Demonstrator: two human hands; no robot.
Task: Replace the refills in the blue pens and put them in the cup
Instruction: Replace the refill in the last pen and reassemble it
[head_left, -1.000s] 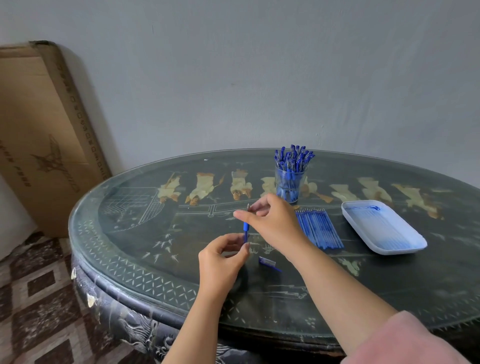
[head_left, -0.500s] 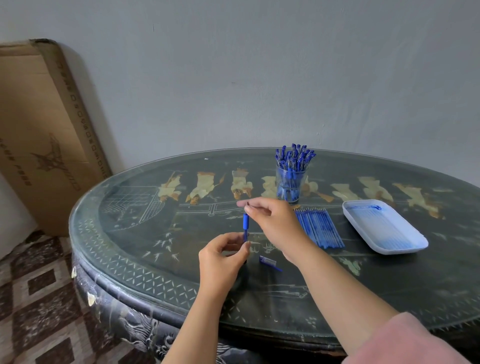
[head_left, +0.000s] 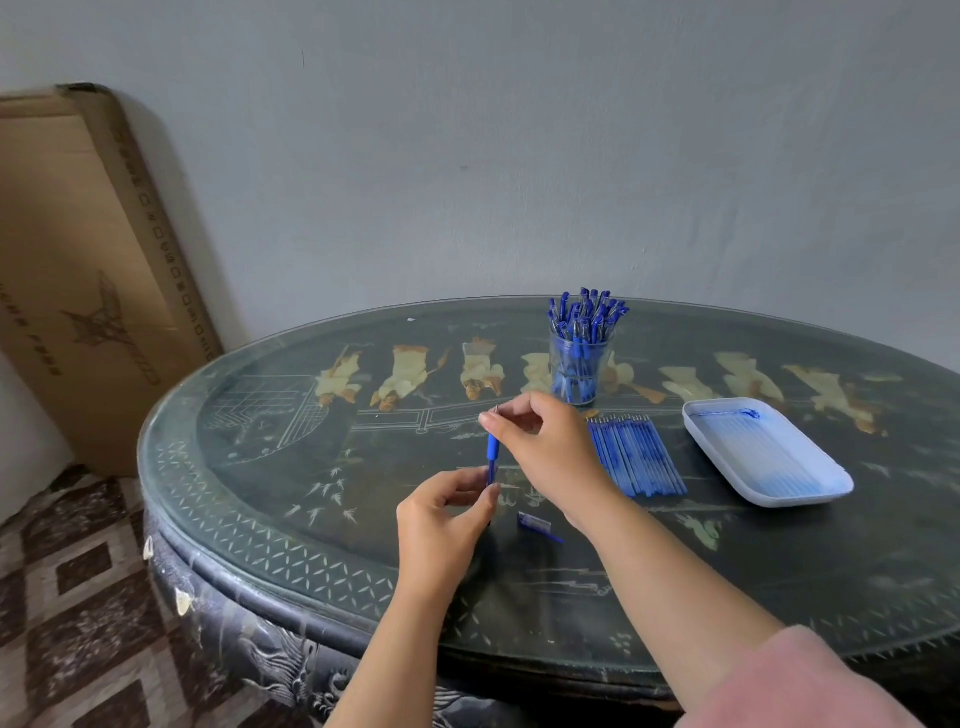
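Note:
My left hand (head_left: 447, 525) holds the lower end of a blue pen (head_left: 492, 457) that stands upright over the table. Above it, my right hand (head_left: 545, 447) pinches the thin tip of the refill that sticks out of the pen's top. A blue pen cap (head_left: 537, 525) lies on the table just right of my left hand. A clear cup (head_left: 579, 371) full of blue pens stands behind my hands. A row of blue refills (head_left: 636, 454) lies flat to the right of my right hand.
A white tray (head_left: 766, 457) with blue ink stains sits at the right of the dark oval table (head_left: 311, 519). A large cardboard box (head_left: 78, 270) leans on the wall at the left. A patterned floor shows below the table's left edge.
My right hand has risen a little with the refill tip, so more of the pen shows between my hands. My left hand has stayed in place.

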